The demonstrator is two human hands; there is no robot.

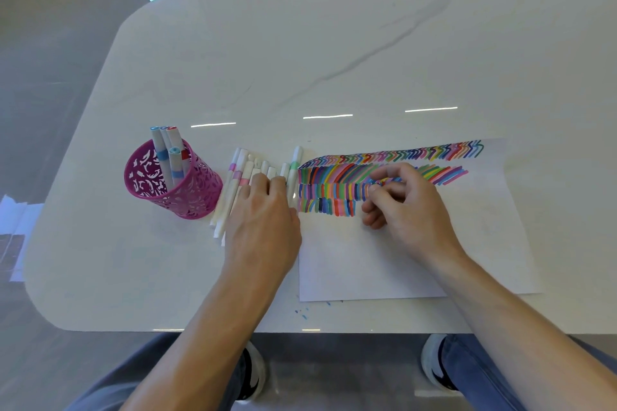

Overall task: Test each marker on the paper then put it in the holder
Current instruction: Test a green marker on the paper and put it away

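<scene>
A pink cut-out metal holder (pixel 187 190) stands at the left with several white markers (pixel 167 157) upright in it. Beside it lies a row of white markers (pixel 233 183) with coloured bands. My left hand (pixel 267 210) rests flat on the near end of that row, fingers spread over the markers. A white sheet of paper (pixel 400 260) covered in rows of coloured strokes lies to the right. My right hand (pixel 404 200) sits on the paper with fingers curled over the strokes; whether it holds a marker or cap is hidden.
The white marble table (pixel 334 60) has rounded corners and its near edge runs just above my knees. Small blue ink specks (pixel 302 312) dot the table below the paper. A green-banded marker (pixel 294 167) lies at the paper's left edge.
</scene>
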